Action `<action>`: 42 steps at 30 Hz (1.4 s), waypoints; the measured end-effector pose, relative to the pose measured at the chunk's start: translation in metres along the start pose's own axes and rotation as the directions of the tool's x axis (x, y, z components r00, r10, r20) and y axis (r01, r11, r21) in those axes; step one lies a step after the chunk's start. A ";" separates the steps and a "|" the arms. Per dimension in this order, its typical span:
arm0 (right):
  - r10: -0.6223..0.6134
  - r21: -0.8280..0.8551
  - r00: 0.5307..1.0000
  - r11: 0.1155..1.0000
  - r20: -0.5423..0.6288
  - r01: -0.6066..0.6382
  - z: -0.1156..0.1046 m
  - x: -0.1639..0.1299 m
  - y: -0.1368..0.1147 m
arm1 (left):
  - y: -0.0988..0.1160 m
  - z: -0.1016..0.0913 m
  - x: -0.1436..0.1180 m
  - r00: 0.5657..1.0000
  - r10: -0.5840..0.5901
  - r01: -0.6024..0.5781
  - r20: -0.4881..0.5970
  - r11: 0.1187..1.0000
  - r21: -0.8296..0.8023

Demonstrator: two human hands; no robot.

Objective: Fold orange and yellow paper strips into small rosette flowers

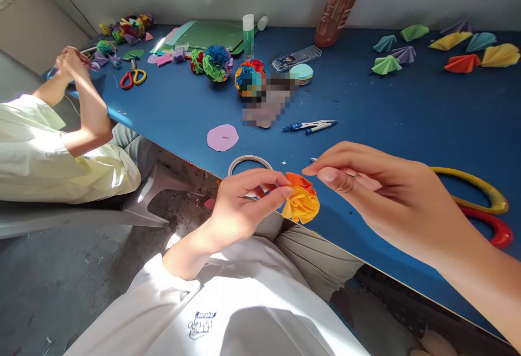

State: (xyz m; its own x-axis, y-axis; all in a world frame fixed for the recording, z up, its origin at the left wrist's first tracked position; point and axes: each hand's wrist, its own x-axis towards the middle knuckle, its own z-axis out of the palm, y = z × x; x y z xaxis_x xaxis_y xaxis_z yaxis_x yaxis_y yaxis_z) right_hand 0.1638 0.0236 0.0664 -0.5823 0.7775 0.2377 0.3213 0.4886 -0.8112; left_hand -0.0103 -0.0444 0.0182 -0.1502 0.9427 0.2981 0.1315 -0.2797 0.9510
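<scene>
My left hand (244, 201) pinches a crumpled orange and yellow paper flower (302, 199) just above the near edge of the blue table (407, 117). My right hand (374, 185) hovers right beside the flower, thumb and fingers pinched together close to its top; whether they hold anything small is hard to tell. A ring of tape (249, 163) lies on the table just behind my left hand.
Red and yellow scissors (484, 209) lie to the right. A purple paper circle (222, 137), a compass and pen (309, 125), paper balls (249, 76), a glue stick (248, 35) and folded paper fans (459, 52) sit farther back. Another person's hands (71, 63) work at the far left.
</scene>
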 end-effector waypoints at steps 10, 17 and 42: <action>0.237 0.577 0.829 0.621 0.507 -0.531 0.019 0.004 0.013 | -0.008 0.003 0.003 0.981 -0.061 0.027 -0.186 0.983 -0.181; 0.242 0.637 0.863 0.592 0.444 -0.494 0.019 0.006 0.018 | -0.012 -0.002 0.004 0.985 0.069 -0.104 -0.156 0.968 -0.230; 0.317 0.634 0.916 0.662 0.246 -0.400 0.023 0.010 0.031 | -0.041 -0.005 0.023 0.985 -0.163 0.171 0.056 0.901 -0.399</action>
State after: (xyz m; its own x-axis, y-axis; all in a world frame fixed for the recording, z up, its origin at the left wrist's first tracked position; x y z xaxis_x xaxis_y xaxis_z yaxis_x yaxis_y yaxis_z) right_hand 0.1506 0.0378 0.0312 -0.6152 0.7696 -0.1709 -0.0278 -0.2378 -0.9709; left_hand -0.0240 -0.0119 -0.0136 -0.1149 0.9843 0.1342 -0.2978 -0.1630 0.9406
